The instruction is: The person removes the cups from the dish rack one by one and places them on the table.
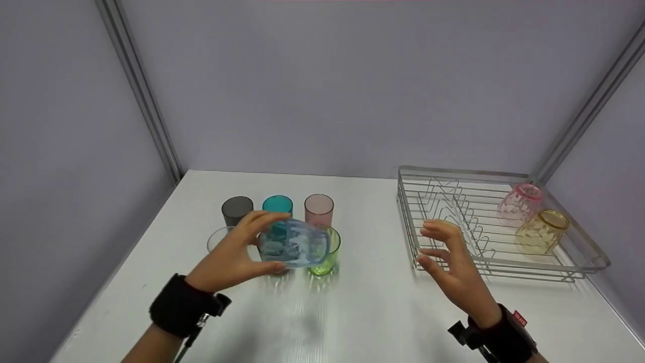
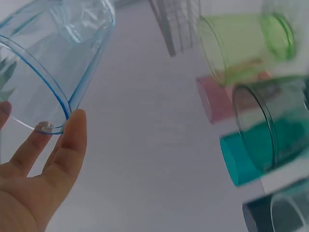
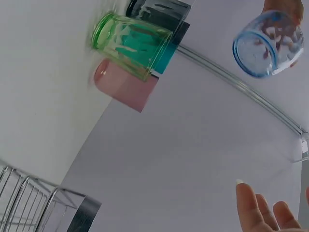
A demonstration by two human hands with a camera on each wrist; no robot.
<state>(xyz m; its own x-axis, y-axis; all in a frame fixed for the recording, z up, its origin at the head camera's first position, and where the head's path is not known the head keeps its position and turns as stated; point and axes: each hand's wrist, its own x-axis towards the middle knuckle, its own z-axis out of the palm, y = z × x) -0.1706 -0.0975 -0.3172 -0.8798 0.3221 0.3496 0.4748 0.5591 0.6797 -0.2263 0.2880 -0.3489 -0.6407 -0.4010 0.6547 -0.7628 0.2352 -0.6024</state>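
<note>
While the L hand (image 1: 236,259) pinches a clear blue glass (image 1: 300,245), thumb vs. fingers, tipped sideways in mid-air above the surface (image 1: 373,307), the R hand (image 1: 456,269) hangs w/ fingers loosely spread, nr. the wire rack (image 1: 468,172). Behind the blue glass, I see 3 in back row: grey tumbler (image 1: 237,207), teal tumbler (image 1: 277,203), pink tumbler (image 1: 318,205); green glass (image 1: 332,254) nearer. Rack's R end holds 2: rose glass (image 1: 521,205), yellow glass (image 1: 541,234).
</note>
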